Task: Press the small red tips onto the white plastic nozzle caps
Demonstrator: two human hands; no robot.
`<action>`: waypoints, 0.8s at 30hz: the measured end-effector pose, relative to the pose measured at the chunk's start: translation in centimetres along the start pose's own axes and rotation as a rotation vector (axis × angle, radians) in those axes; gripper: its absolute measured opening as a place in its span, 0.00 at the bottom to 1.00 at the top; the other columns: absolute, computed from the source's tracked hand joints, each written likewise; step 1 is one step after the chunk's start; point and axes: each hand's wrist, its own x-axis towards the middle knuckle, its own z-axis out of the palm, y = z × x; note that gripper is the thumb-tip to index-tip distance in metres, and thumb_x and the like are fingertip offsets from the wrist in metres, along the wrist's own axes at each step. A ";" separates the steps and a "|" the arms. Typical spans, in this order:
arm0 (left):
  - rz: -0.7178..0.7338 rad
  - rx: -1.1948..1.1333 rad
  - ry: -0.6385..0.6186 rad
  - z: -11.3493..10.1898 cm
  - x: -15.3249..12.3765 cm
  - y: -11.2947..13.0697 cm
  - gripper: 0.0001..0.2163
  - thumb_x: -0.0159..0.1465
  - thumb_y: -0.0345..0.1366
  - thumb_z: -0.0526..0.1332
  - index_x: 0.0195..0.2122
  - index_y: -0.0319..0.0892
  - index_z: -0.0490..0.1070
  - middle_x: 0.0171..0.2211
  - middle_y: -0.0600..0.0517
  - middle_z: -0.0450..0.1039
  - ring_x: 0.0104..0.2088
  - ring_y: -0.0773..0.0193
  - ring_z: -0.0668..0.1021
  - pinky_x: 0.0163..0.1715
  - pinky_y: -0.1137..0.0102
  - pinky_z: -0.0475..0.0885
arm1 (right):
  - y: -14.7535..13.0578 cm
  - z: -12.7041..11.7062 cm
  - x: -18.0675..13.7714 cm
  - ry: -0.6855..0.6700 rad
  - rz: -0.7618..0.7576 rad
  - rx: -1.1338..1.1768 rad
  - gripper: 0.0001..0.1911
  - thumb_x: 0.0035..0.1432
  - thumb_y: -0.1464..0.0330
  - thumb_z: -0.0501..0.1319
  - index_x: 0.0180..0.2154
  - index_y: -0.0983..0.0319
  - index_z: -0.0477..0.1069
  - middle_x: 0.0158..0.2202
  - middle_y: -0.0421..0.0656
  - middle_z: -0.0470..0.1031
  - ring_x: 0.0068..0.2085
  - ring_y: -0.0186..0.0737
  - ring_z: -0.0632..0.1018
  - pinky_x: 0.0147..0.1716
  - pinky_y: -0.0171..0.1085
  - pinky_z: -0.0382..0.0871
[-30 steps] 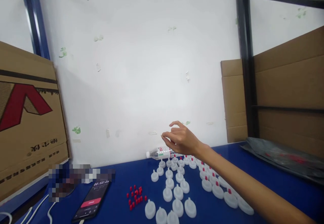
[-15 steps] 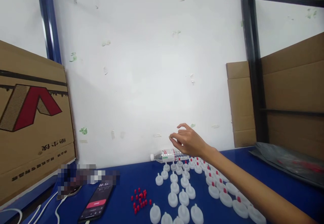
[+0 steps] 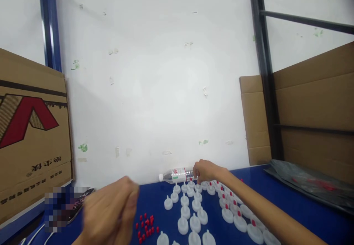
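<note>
My right hand [image 3: 206, 170] reaches to the far side of the blue table [image 3: 276, 197] and rests with curled fingers on the end of a clear water bottle [image 3: 177, 175] lying on its side against the white wall. My left hand [image 3: 110, 211] is raised close to the camera at the lower left, blurred, fingers bunched; what it holds, if anything, is hidden. Below my right arm stand several white plastic caps [image 3: 190, 215] in rows, some with red tips [image 3: 229, 208]. A small heap of loose red pieces [image 3: 145, 228] lies to their left.
A large cardboard box [image 3: 30, 141] with a red mark stands at the left. Folded cardboard [image 3: 312, 108] leans on a dark metal frame [image 3: 265, 75] at the right, with a grey plastic bag [image 3: 309, 180] below it. White cables [image 3: 35, 234] trail at the lower left.
My right hand dropped from mid-air onto the bottle's end. My left hand rose into view at the lower left and now covers the phone seen earlier.
</note>
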 end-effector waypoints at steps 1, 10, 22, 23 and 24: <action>0.123 0.035 0.058 0.8 1.3 0.4 0.18 0.75 0.38 0.50 0.32 0.43 0.75 0.30 0.48 0.75 0.29 0.61 0.77 0.32 0.65 0.72 | 0.2 0.3 0.1 -0.032 0.005 0.007 0.16 0.68 0.61 0.63 0.54 0.61 0.72 0.53 0.46 0.75 0.47 0.43 0.79 0.46 0.47 0.77; 0.358 0.042 0.039 6.1 2.1 0.6 0.14 0.72 0.29 0.46 0.30 0.45 0.65 0.25 0.52 0.73 0.24 0.61 0.76 0.24 0.67 0.62 | -0.6 -1.4 -0.7 0.018 -0.035 -0.022 0.17 0.69 0.61 0.63 0.54 0.62 0.71 0.53 0.47 0.74 0.49 0.45 0.79 0.48 0.49 0.76; 0.244 -0.052 -0.095 5.1 1.4 3.9 0.08 0.73 0.30 0.48 0.38 0.45 0.64 0.32 0.52 0.75 0.31 0.58 0.79 0.28 0.67 0.64 | -9.4 -2.5 -3.7 0.289 -0.381 0.094 0.07 0.64 0.69 0.61 0.45 0.58 0.73 0.43 0.44 0.78 0.45 0.44 0.78 0.44 0.38 0.67; 0.243 -0.069 -0.101 5.0 1.3 4.3 0.07 0.73 0.31 0.49 0.39 0.45 0.64 0.33 0.52 0.75 0.32 0.58 0.80 0.29 0.67 0.65 | -10.2 -2.3 -4.0 0.287 -0.410 0.096 0.08 0.64 0.69 0.61 0.46 0.57 0.72 0.43 0.44 0.78 0.45 0.44 0.78 0.44 0.38 0.67; 0.241 -0.085 -0.105 5.0 1.1 4.6 0.06 0.72 0.32 0.50 0.40 0.46 0.64 0.34 0.51 0.76 0.33 0.57 0.80 0.30 0.67 0.66 | -11.0 -2.1 -4.2 0.283 -0.436 0.095 0.11 0.64 0.68 0.62 0.48 0.57 0.71 0.43 0.44 0.77 0.45 0.44 0.78 0.43 0.38 0.67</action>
